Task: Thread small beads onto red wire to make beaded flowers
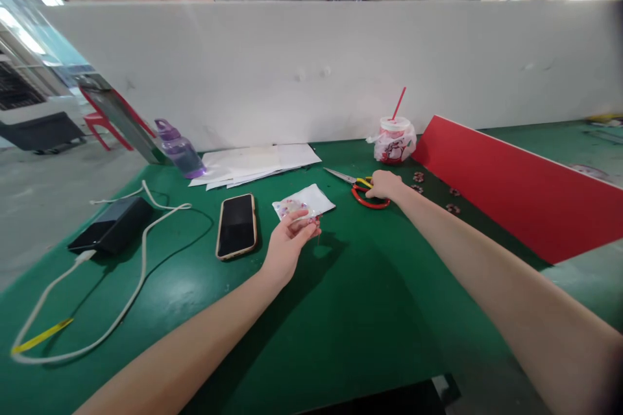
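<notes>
My left hand is raised a little over the green table and pinches a small clear packet with something pale and round inside. Just behind it a white paper piece lies on the table. My right hand reaches far forward and rests on the red and yellow handles of a pair of scissors, fingers curled over them; the blades point left.
A phone lies face up left of my left hand. Further left are a black power bank with white cable, a purple bottle and white sheets. A bagged drink cup, red board and small round pieces sit right.
</notes>
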A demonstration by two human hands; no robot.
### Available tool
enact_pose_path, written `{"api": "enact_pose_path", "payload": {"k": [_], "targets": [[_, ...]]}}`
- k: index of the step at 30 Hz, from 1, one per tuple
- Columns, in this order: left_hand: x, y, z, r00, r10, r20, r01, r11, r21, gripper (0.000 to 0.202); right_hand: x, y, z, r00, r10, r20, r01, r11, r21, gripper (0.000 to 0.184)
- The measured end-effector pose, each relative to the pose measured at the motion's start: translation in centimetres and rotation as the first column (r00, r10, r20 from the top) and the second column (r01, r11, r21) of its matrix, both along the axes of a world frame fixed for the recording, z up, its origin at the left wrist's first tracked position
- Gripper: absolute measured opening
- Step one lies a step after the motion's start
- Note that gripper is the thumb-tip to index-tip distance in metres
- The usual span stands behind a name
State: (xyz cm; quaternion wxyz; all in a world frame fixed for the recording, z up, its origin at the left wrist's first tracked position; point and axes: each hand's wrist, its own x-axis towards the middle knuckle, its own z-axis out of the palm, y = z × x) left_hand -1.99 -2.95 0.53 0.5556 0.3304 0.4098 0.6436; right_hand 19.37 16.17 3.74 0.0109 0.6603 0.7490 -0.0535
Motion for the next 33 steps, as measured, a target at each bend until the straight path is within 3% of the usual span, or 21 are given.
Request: {"api": "enact_pose_path", "payload": {"k": [7,12,15,20,24,25,33], "targets": [[-0.1,-0.1,0.1,0.999,-0.016,0.04,0.016,1.0,0.012,0.029,-1.6,-0.5,0.7,0.999,0.034,-0.037,-0.033,0.999,0.043,0.022],[-0.4,-0.2,0.3,0.997,-0.013,0.081,0.013,1.0,-0.002,0.031,-1.2,-2.1,1.2,0.973,-0.001,-0.23,0.029,0.992,0.119,0.023],[-0.8,-0.5,0.7,0.996,-0.037,0.08,0.038,0.999,-0.014,0.035,-0.7,-4.0,1.1,0.914,0.014,-0.405,0.05,0.988,0.148,0.026],[-2.1,-1.1,0.9,0.998,-0.018,0.062,0.019,1.0,-0.014,0.032,-0.5,-7.4,-0.2,0.706,0.122,-0.697,0.043,0.976,0.215,0.042],[-3.0,-0.8,0.2,0.995,0.059,0.079,-0.059,0.998,0.006,0.028,-0.9,-9.2,-1.4,0.231,0.175,-0.957,0.093,0.975,0.201,0.045],[-3.1,-0.6,0.0,0.994,0.067,0.082,-0.068,0.998,0.007,0.028,-1.0,-9.5,-1.6,0.144,0.161,-0.976,0.087,0.981,0.174,0.045],[-3.5,-0.5,-0.2,0.996,0.031,0.086,-0.031,1.0,0.001,0.025,-1.2,-10.6,-2.0,0.05,0.138,-0.989,-0.049,0.99,0.135,0.046]]}}
